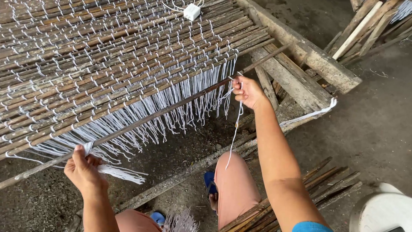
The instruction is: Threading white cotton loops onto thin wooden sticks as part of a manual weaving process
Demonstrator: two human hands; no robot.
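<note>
Landmark: the loose stick [141,120], a long thin brown rod running diagonally from lower left to upper right, just below the woven mat's edge.

Left hand [83,169] sits at the stick's lower-left stretch, fingers clenched round a bundle of white strings [116,172] & pressed against the stick; the bundle's frayed ends trail out to the right under the stick. Right hand [249,92] is up near the stick's upper-right stretch, fingertips pinched on a single white string [235,129] that hangs straight down from the hand, well below the stick, toward the knee.

Above the stick: the stick mat [107,56], rows of thin brown sticks bound w/ white knots, spread over a wooden frame [300,51]. A white string fringe [180,103] hangs from the mat's edge, crossing behind & under the stick.

Far above the stick, at the mat's top: a small white box [192,11] w/ a cord.

Below the stick: dirt floor [180,154], the person's knee in pinkish trousers [234,184], a blue sandal [209,182]. Lower right of the stick: a pile of spare sticks [330,178] & a white plastic stool [380,210]. A white strip [309,115] hangs off the frame, right of the stick's end.
</note>
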